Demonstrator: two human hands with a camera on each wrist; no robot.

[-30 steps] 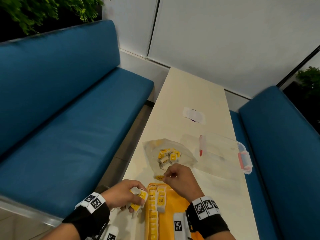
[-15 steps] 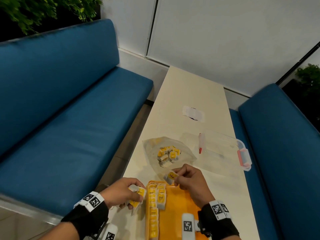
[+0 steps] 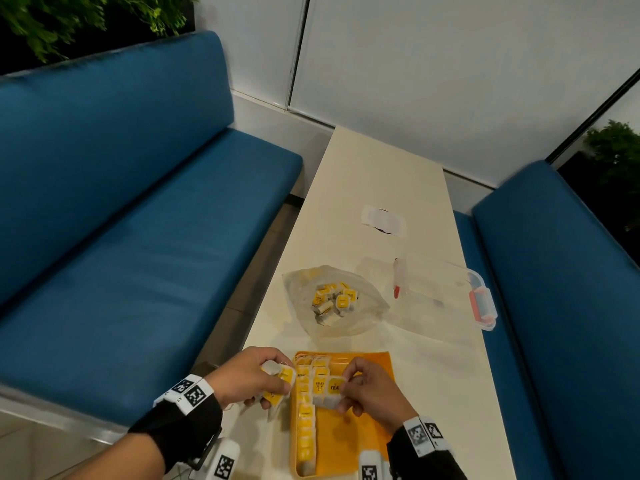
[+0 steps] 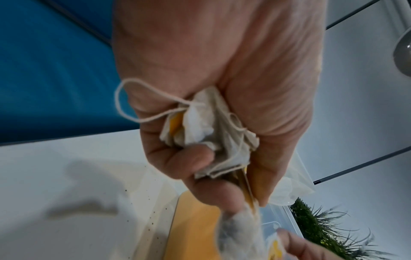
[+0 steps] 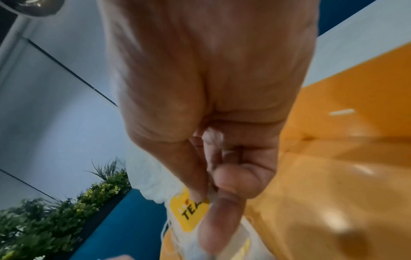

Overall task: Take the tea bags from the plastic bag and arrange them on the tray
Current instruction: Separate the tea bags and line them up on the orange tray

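An orange tray (image 3: 360,431) lies at the near end of the table, with rows of yellow-tagged tea bags (image 3: 305,420) down its left side. My right hand (image 3: 372,389) pinches one tea bag (image 3: 332,389) by thumb and fingers, low over the tray's second row; its yellow tag (image 5: 189,211) reads TEA. My left hand (image 3: 252,379) grips a bunch of tea bags (image 4: 206,133) just left of the tray, with their strings hanging loose. The clear plastic bag (image 3: 367,306) lies beyond the tray with several tea bags (image 3: 334,301) inside.
A clear plastic box (image 3: 446,292) with red latches lies right of the bag, a red-tipped pen (image 3: 397,282) beside it. A white paper (image 3: 382,221) lies further up the table. Blue benches (image 3: 145,237) flank the narrow table on both sides.
My right hand drew a tea bag out of the plastic bag and carried it back over the tray, near the second row. My left hand stayed put with its bunch.
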